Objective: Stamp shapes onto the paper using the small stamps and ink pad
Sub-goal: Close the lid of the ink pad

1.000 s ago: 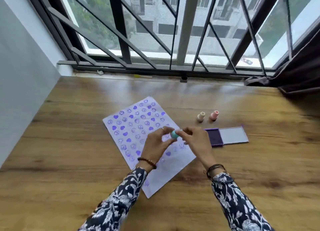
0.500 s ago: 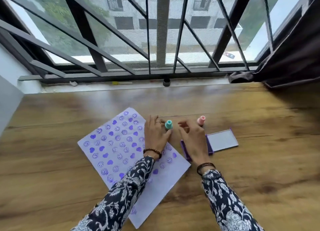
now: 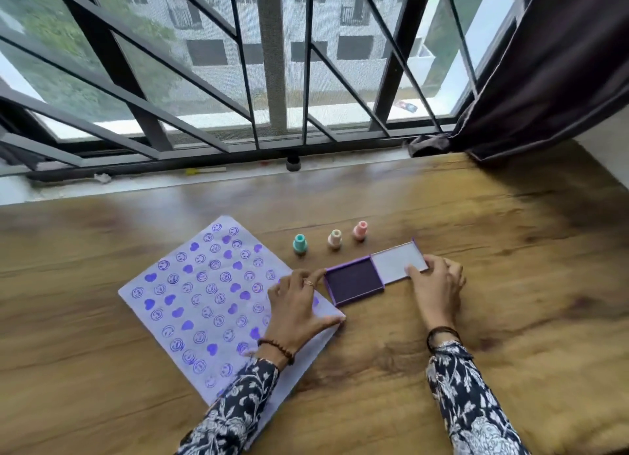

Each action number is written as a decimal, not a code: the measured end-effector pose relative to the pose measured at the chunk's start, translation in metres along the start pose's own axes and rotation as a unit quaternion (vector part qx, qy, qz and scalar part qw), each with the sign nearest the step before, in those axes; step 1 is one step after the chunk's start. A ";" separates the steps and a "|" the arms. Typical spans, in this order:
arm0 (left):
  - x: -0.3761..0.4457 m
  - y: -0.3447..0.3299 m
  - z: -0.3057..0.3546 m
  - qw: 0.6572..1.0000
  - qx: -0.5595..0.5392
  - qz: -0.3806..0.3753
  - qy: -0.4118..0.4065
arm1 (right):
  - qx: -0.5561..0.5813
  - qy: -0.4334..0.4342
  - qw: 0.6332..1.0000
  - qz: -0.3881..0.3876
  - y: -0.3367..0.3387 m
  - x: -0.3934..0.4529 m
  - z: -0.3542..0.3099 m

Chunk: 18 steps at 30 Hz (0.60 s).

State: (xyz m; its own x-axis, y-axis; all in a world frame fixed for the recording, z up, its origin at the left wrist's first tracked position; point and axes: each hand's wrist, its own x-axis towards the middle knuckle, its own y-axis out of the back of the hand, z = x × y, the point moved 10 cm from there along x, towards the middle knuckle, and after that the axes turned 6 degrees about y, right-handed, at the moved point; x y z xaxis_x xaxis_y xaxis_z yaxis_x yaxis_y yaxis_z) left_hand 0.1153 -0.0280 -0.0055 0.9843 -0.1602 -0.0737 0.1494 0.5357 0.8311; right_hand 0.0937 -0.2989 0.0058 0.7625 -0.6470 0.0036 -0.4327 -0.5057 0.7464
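Paper (image 3: 204, 294) lies flat, skewed, covered in purple hearts and smiley faces. Three stamps stand upright in a row beyond it: teal stamp (image 3: 300, 243), cream stamp (image 3: 335, 239), pink stamp (image 3: 360, 231). Ink pad (image 3: 354, 281) lies open, dark purple, its lid (image 3: 396, 261) flat alongside.

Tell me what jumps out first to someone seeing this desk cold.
The white paper at the left of the wooden table, nearly filled with purple smiley and heart prints, draws the eye first. Right of it lies the open purple ink pad, the left hand at its near-left corner and the right hand on its flipped-open lid. Behind it stand three small stamps in a row: teal, cream, pink.
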 end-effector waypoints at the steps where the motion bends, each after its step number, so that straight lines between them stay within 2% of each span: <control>1: 0.002 -0.001 -0.001 1.000 0.001 0.003 0.007 | 0.011 -0.010 1.000 -0.002 0.000 0.001 0.001; 5: 0.006 0.000 -0.006 0.999 -0.022 0.013 0.033 | 0.143 -0.038 0.989 0.005 0.011 -0.003 -0.004; 7: 0.007 -0.001 -0.007 0.999 -0.030 0.008 0.037 | 0.190 0.014 0.981 0.024 0.024 -0.016 -0.026; 10: 0.007 -0.001 -0.007 0.999 -0.022 -0.001 0.038 | 0.121 0.168 0.978 0.019 0.028 -0.054 -0.077; 13: 0.006 0.000 -0.006 0.998 -0.040 0.001 0.041 | -0.007 0.296 0.955 -0.017 0.000 -0.103 -0.111; 15: 0.005 0.000 -0.006 0.997 -0.064 -0.001 0.041 | -0.080 0.342 0.935 -0.045 -0.022 -0.126 -0.115; 18: 0.006 -0.001 -0.007 0.996 -0.079 -0.016 0.025 | -0.097 0.353 0.927 -0.077 -0.040 -0.135 -0.108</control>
State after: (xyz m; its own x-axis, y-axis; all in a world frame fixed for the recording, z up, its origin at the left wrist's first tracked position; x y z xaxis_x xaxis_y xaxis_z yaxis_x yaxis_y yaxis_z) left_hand 0.1215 -0.0241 -0.0105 0.9817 -0.1394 -0.1301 0.1899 0.6549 0.7315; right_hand 0.0598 -0.1297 0.0476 0.9623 -0.0055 0.2718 -0.2507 -0.4051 0.8792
